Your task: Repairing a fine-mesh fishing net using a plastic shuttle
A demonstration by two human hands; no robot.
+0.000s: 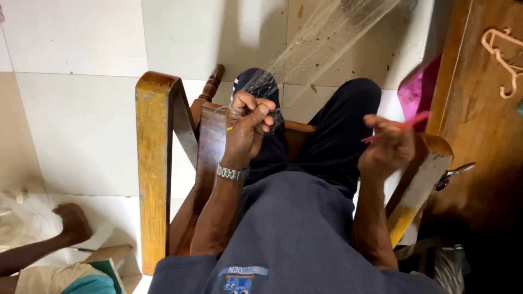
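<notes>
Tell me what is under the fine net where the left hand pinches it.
Under the fine net, below the left hand, lie a dark-trousered knee, the wooden chair and pale floor tiles. The hand covers the pinched strands. The right hand holds a pink tool.

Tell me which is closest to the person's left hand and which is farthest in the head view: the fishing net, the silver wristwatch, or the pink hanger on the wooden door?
From the left hand:
1. Fishing net: pinched in that hand, stretching up and away over the floor.
2. Silver wristwatch: on that arm's wrist, just below the hand.
3. Pink hanger: far off at the upper right, on the wooden door.
</notes>
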